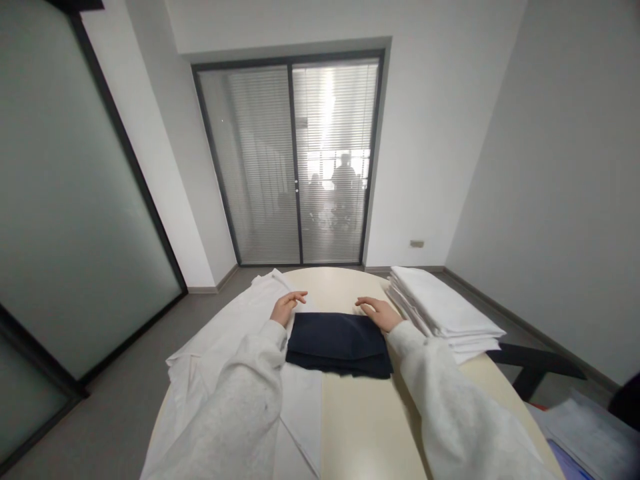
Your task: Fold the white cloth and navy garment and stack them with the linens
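A folded dark navy cloth (339,343) lies in the middle of a round cream table (360,427). My left hand (287,306) rests at the cloth's far left corner, fingers stretched out and pointing right, holding nothing. At the far right corner my right hand (379,311) lies flat, its fingers apart and pointing left. Both arms wear light grey sleeves.
A stack of folded white cloths (443,312) sits on the table's right side. Unfolded white fabric (225,347) drapes over the left side. A dark chair (535,367) stands at the right, papers (585,433) lie at the lower right, and a glass door with blinds (295,163) is ahead.
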Motion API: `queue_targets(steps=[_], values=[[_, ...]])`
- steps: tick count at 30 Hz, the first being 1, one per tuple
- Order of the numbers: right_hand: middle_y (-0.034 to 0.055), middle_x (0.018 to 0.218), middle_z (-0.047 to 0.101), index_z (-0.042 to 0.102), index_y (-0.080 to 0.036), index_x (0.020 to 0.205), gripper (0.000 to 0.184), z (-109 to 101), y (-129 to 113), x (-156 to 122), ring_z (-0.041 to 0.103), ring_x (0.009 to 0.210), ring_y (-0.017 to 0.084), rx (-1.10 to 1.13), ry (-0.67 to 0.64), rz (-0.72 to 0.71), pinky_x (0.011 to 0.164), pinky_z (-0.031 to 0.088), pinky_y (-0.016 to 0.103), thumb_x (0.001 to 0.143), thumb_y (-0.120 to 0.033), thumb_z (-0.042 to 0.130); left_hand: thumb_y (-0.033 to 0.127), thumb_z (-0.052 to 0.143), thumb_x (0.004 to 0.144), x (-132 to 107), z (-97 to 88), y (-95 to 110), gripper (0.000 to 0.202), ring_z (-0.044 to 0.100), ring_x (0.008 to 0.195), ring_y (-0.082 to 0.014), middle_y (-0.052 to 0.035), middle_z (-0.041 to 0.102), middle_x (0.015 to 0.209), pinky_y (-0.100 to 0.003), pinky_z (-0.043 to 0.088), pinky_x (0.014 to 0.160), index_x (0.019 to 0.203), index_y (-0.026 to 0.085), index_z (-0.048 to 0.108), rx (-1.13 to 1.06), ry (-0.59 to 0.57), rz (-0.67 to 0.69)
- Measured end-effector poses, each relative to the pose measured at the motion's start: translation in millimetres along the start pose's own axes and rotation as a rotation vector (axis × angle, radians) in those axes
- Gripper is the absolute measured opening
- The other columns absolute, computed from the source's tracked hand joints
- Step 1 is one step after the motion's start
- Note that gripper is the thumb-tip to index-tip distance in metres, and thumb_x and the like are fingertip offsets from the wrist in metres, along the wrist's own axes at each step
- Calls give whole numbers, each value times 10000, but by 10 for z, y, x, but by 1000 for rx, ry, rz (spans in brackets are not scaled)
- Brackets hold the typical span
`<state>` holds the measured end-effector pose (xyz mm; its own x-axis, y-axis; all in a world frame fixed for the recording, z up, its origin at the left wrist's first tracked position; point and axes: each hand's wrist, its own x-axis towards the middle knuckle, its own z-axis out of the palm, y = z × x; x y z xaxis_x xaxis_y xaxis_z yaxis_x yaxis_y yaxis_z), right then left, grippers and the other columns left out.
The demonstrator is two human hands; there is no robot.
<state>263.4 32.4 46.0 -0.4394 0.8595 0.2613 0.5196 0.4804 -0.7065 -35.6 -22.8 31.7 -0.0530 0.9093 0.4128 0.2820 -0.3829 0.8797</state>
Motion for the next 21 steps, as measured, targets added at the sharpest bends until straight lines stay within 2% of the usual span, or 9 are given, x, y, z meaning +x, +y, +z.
queue_targets(steps=[2, 3, 6, 8, 10, 13, 16, 19, 21], values=[[73, 1225, 548, 591, -220, 1140, 415, 167, -144, -26, 465, 1157, 237, -109, -107, -20, 1023, 280, 377, 813, -426, 438, 256, 461, 758, -10, 66, 91, 288, 463, 1166, -202, -45, 573, 1197, -331, 285, 1019, 964, 203, 656, 13, -197, 5], [84, 1283, 497, 540, -218, 1211, 489, 269, -188, -65, 419, 1200, 261, -181, -165, -11, 1030, 262, 406, 816, -483, 425, 310, 514, 754, -29, 108, 107, 320, 436, 1195, -218, -46, 550, 1231, -346, 265, 1031, 1036, 225, 638, 57, -308, -13], [84, 1413, 316, 394, -245, 1335, 651, 566, -203, -258, 220, 1303, 337, -422, -200, -8, 1041, 146, 523, 790, -600, 407, 403, 683, 622, -118, 223, 33, 474, 314, 1275, -299, -48, 486, 1301, -446, 169, 1053, 1079, 292, 625, 247, -531, -74], [77, 1448, 229, 310, -256, 1376, 687, 694, -152, -389, 126, 1327, 342, -534, -150, -76, 1039, 85, 551, 800, -628, 355, 438, 720, 568, -175, 256, -65, 576, 211, 1312, -335, -46, 416, 1358, -510, 87, 1048, 1120, 325, 597, 331, -596, -73], [78, 1460, 183, 263, -250, 1393, 692, 743, -102, -469, 90, 1336, 329, -591, -118, -133, 1043, 68, 545, 817, -631, 303, 465, 714, 569, -213, 253, -145, 632, 149, 1326, -349, -46, 348, 1400, -542, 38, 1036, 1169, 345, 558, 374, -645, -52], [81, 1464, 166, 233, -248, 1401, 694, 708, -93, -483, 91, 1335, 331, -637, -146, -151, 1038, 75, 547, 823, -629, 278, 475, 707, 579, -234, 221, -161, 648, 166, 1316, -368, -57, 339, 1405, -577, 46, 1019, 1192, 356, 535, 409, -620, -2], [82, 1461, 184, 222, -264, 1402, 697, 641, -189, -450, 109, 1324, 362, -675, -224, -87, 1017, 88, 578, 813, -626, 304, 479, 715, 570, -229, 215, -30, 699, 192, 1305, -381, -63, 327, 1411, -605, 48, 1006, 1224, 356, 501, 536, -626, -20], [101, 1446, 231, 263, -238, 1394, 697, 628, -343, -444, 151, 1307, 389, -727, -288, 27, 993, 105, 607, 807, -610, 321, 500, 706, 567, -230, 276, 176, 787, 210, 1301, -373, -84, 277, 1433, -619, 79, 1000, 1285, 330, 430, 786, -747, -88], [123, 1434, 259, 294, -185, 1384, 681, 662, -419, -456, 191, 1300, 370, -745, -283, 27, 1000, 125, 588, 835, -585, 259, 563, 649, 605, -250, 347, 277, 836, 197, 1313, -345, -95, 237, 1448, -613, 125, 1000, 1339, 302, 346, 910, -790, -68]])
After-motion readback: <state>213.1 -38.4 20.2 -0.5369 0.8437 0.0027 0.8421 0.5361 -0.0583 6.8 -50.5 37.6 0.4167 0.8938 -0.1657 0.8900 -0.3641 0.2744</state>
